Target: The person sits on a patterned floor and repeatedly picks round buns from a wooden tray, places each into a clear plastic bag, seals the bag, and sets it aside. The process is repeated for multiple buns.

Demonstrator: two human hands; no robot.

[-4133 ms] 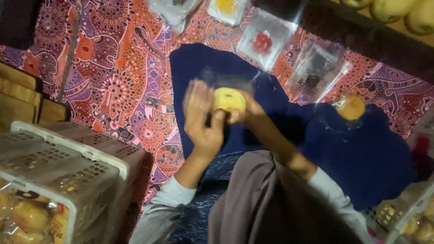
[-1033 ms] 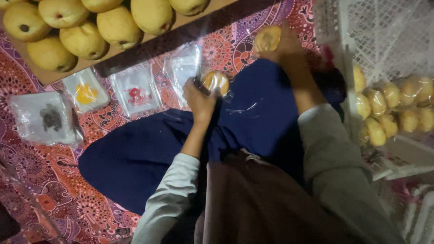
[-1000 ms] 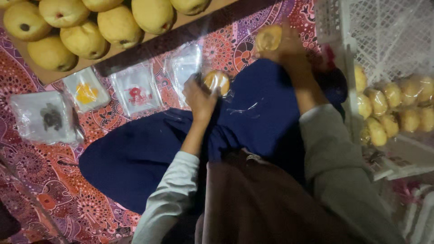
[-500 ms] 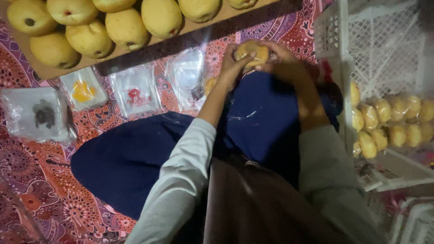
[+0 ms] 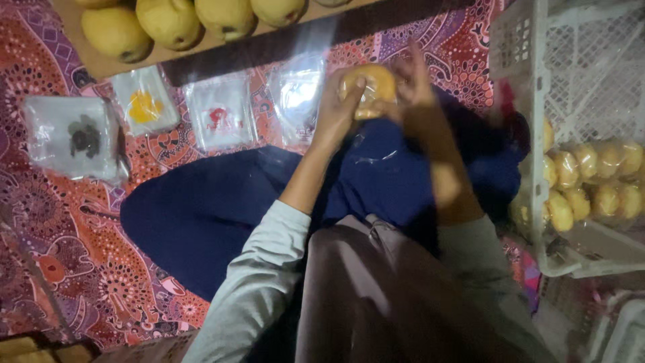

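Lap: dark blue cloth point(image 5: 222, 215) across the folded legs, lower centre of the frame.
Left hand point(image 5: 336, 111): upper centre, fingers curled round the near-left side of the round yellow bun point(image 5: 368, 89).
Right hand point(image 5: 410, 91): just right of it, fingers bent over the bun's far-right side; both hands close on it together.
Bun: held above the lap, apparently in clear wrap.
Crate point(image 5: 537, 134): white, right edge, holding wrapped buns point(image 5: 591, 181).
Bag piles point(image 5: 222, 117): clear, on the patterned mat point(image 5: 74, 249) beyond the knees.
Far: yellow fruit point(image 5: 175, 20) on a board, top edge.
Risk: squeezing too hard could dent the soft bun or split its thin wrap.
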